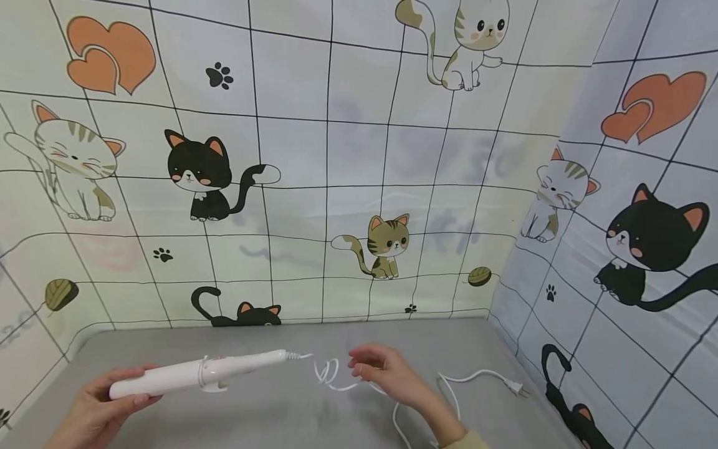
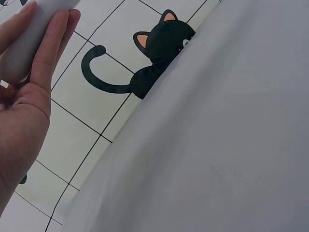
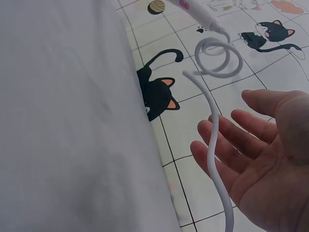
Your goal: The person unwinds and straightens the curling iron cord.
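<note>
My left hand (image 1: 101,405) holds a white curling iron (image 1: 241,366) by its thick, rounded end, thumb on the near side and fingers behind. The curling iron lies nearly level above the grey surface, its slimmer handle pointing right. In the left wrist view the fingers (image 2: 46,58) wrap along the thick end. From the handle's ribbed tip runs a white power cord (image 3: 213,145), looped in the air close to the handle. My right hand (image 1: 395,376) is right of those loops with fingers spread and slightly bent. In the right wrist view the cord passes in front of its fingers.
A grey cloth-covered table (image 1: 280,418) lies below. More of the cord trails to the right, ending in a two-pin plug (image 1: 516,388) near the right edge. A curtain (image 1: 297,156) printed with cats and grid lines hangs behind and at both sides.
</note>
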### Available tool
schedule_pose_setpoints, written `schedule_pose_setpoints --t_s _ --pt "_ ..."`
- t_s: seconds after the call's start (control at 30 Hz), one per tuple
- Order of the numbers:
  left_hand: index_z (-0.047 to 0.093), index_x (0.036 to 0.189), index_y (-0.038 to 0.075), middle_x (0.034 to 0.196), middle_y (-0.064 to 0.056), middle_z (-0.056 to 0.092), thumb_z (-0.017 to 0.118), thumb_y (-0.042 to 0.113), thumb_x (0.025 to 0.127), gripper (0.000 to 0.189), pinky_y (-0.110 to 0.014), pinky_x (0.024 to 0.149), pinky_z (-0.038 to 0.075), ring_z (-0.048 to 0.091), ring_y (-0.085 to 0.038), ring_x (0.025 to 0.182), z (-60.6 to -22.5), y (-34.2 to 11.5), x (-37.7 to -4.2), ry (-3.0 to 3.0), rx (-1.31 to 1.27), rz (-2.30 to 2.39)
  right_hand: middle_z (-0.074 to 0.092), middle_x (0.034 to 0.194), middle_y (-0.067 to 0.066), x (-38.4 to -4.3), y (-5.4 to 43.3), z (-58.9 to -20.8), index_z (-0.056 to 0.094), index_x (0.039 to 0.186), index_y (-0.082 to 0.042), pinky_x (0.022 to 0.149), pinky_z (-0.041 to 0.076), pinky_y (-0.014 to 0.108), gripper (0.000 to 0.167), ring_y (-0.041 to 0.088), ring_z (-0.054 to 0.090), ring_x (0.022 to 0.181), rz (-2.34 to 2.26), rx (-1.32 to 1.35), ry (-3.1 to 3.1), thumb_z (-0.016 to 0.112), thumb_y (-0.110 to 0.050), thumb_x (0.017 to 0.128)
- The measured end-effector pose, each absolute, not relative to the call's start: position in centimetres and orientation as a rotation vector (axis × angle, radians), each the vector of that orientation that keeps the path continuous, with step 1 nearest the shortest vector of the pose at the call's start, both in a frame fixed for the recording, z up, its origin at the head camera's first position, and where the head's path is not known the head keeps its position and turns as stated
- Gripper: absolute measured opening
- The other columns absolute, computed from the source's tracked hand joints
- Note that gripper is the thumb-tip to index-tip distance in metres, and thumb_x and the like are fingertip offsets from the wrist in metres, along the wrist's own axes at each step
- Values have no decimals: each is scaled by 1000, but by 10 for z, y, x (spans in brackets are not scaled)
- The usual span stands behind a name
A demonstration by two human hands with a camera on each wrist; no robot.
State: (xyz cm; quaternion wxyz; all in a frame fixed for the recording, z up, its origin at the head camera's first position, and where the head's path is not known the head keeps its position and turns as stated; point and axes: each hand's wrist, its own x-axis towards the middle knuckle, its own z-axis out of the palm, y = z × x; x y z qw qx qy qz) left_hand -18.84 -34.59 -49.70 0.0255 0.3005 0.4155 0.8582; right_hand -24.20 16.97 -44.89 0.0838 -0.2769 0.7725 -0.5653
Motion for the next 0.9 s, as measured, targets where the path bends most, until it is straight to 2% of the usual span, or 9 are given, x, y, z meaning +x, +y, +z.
schedule_pose_setpoints --t_s 0.37,0.5,0.6,0.67,0.73,0.8,0.9 --pt "66 134 2 132 -12 68 37 -34 91 64 -44 95 59 66 -23 116 -499 -346 -186 1436 829 2655 71 113 24 -239 155 -452 64 124 12 82 63 30 30 29 71 99 -1691 -795 2245 61 -9 103" --pt "66 134 1 132 -12 68 37 -35 90 64 -44 95 59 66 -23 116 -499 -345 -186 1434 830 2667 70 110 28 -237 151 -453 64 122 13 78 65 36 28 29 72 93 -1689 -798 2190 61 -7 103" --pt "67 134 2 131 -12 68 38 -35 90 64 -44 95 59 66 -23 115 -499 -346 -186 1447 794 2671 71 107 28 -235 149 -455 67 120 11 68 64 29 26 22 72 83 -1666 -802 2190 62 -7 102" --pt "68 133 3 130 -10 69 39 -34 91 62 -43 94 60 67 -22 113 -499 -346 -186 1467 747 2676 72 104 24 -235 148 -456 70 119 7 60 59 22 24 16 70 74 -1639 -798 2210 64 -8 101" --pt "68 132 4 128 -9 70 41 -33 91 61 -43 92 61 67 -21 112 -499 -346 -185 1497 703 2674 74 99 16 -234 148 -456 71 116 6 56 53 17 24 11 66 71 -1608 -790 2245 67 -10 99" --pt "68 132 4 128 -8 70 41 -32 92 61 -42 92 61 67 -21 111 -499 -347 -185 1505 688 2673 74 95 9 -234 149 -457 72 115 4 58 50 16 24 7 64 73 -1578 -798 2289 69 -11 97" --pt "68 132 4 128 -7 70 41 -32 92 61 -42 92 61 67 -20 111 -500 -348 -185 1520 683 2670 73 89 -1 -233 151 -458 73 112 4 66 53 18 24 6 64 79 -1554 -810 2343 72 -11 93"
